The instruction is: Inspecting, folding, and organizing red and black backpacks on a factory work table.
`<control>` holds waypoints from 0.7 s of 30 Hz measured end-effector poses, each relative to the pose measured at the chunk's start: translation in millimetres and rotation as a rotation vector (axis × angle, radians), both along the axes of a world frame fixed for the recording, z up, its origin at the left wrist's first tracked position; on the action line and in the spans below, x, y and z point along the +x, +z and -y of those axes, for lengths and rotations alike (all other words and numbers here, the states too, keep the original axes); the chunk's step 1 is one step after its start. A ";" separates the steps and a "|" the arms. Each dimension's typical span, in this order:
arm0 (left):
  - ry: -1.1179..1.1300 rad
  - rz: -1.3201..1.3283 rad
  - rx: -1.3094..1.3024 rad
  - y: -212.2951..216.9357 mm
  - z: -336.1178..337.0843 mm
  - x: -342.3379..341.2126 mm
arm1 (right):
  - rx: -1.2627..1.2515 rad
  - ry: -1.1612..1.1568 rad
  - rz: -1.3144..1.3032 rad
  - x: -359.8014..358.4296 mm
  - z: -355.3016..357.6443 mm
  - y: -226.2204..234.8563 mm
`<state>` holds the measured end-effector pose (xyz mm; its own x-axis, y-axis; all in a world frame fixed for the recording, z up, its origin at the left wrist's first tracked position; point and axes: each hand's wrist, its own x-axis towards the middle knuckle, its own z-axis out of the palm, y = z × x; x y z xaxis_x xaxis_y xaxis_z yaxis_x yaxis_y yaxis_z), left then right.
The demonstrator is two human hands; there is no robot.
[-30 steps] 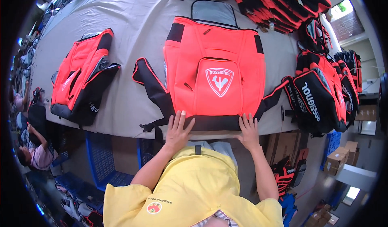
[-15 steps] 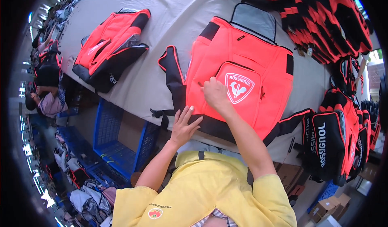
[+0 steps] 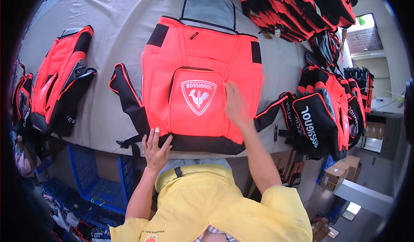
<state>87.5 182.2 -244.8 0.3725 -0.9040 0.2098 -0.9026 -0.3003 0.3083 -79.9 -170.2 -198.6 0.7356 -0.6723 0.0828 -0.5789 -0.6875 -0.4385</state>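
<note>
A red-and-black backpack lies flat in front of me, its front pocket facing up with a white shield emblem. Its grey mesh-like flap spreads out at the far end. My left hand is open, fingers apart, resting on the black lower left edge of the bag. My right hand is closed at the pocket's right edge, beside the seam. It is blurred, and whatever its fingertips hold is hidden.
Another red-and-black backpack lies to the left on the cloth-covered table. A pile of similar bags fills the far right, and more backpacks stand at the right edge. Below the table are a blue plastic crate and cardboard boxes.
My right hand has gone from the left side of the front pocket to its right edge. My left hand stays at the lower left of the bag. The view has shifted rightward.
</note>
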 end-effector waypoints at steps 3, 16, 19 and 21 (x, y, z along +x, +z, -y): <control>-0.062 0.004 -0.016 8.1 15.1 7.4 | 0.119 0.132 -0.229 -29.5 46.7 -2.4; -0.109 -0.080 -0.028 -16.6 41.0 26.4 | -0.338 0.361 -0.629 -55.9 -47.2 64.8; -0.110 -0.066 -0.024 -18.6 41.5 26.1 | -0.278 0.498 -0.741 -78.5 -106.3 42.3; -0.103 -0.074 -0.044 -19.8 38.8 26.2 | -0.132 0.422 -0.677 -72.5 -101.4 53.3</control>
<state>113.8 143.4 -264.6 0.2944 -0.9287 0.2255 -0.9024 -0.1925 0.3856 -152.4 -68.8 -145.4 0.8443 -0.3426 -0.4121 -0.3698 -0.9290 0.0147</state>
